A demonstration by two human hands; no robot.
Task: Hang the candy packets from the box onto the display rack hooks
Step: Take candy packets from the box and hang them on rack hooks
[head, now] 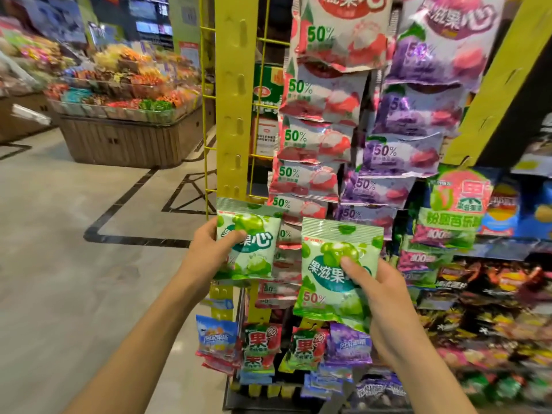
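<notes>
Left hand (209,249): fingers pinching one glossy green plastic candy packet (249,243) at its left edge. Right hand (385,297): fingers gripping second green candy packet (331,270) at its right edge, before yellow metal display rack (236,85).

Two pale green packets (337,273) printed with bright green fruit, white lettering and a striped silver top edge are seen before the yellow slotted rack post (236,94). Right of that post, a column of white and red packets (316,138) marked 50% in green is flanked by purple packets (409,150).
</notes>
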